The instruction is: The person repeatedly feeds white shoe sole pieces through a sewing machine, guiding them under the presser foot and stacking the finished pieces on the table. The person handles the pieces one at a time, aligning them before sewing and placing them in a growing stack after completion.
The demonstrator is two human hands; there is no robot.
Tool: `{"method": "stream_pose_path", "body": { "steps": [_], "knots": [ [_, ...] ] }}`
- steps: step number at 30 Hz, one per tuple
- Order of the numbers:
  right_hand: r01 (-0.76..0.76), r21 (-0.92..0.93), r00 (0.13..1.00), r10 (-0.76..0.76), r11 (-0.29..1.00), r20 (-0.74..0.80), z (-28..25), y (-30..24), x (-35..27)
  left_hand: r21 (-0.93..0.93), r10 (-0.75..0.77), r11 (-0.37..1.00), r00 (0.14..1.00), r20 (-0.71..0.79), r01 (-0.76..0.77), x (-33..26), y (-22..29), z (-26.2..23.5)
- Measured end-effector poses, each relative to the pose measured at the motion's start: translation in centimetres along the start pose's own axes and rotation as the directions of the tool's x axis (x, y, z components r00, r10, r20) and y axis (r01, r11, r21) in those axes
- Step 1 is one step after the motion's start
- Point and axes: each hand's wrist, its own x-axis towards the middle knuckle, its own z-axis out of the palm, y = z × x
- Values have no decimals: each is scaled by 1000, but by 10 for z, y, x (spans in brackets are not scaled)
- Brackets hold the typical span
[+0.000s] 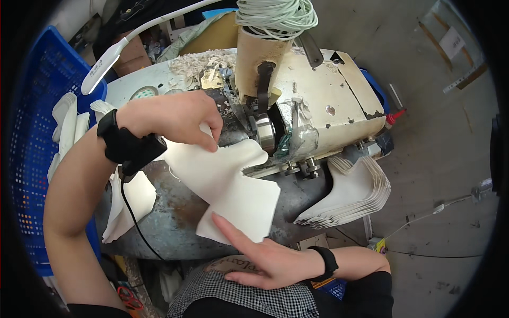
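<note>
A white, leather-like cut piece [233, 191] lies across the rounded metal bed of a worn cream machine [313, 87]. Its notched right edge reaches close beneath the shiny metal roller [266, 132]; whether they touch cannot be made out. My left hand [191, 119] pinches the piece's upper left part between thumb and fingers, with some fingertips hidden. Near the lower edge, my right hand [270, 261] rests its outstretched index finger on the piece, thumb held apart. Another white piece [132, 199] lies on the bed below my left wrist.
A neat stack of white pieces [350, 191] sits at the bed's right end. To the left stands a blue perforated basket [32, 175] with white pieces beside my arm. A white lamp [106, 66] overhangs the back left. Trimmings [199, 64] cover the machine top near a coiled cord [275, 20].
</note>
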Motion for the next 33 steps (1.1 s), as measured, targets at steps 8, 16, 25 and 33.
{"method": "stream_pose_path", "body": {
  "steps": [8, 16, 25, 33],
  "knots": [
    [45, -37, 990, -49, 998, -133, 5, -6, 33, -54, -57, 997, 997, 52, 60, 11, -8, -19],
    [27, -169, 942, -82, 985, -327, -3, -18, 19, -86, 48, 995, 994, -95, -56, 22, -9, -6],
    [-120, -595, 850, -227, 795, -475, -20, -10, -3, -177, -117, 981, 967, -226, 77, 31, -1, 20],
    [-290, -956, 742, -618, 54, -260, -69, -17, -18, -519, -407, 749, 904, 131, 412, 33, 19, 12]
  ]
}}
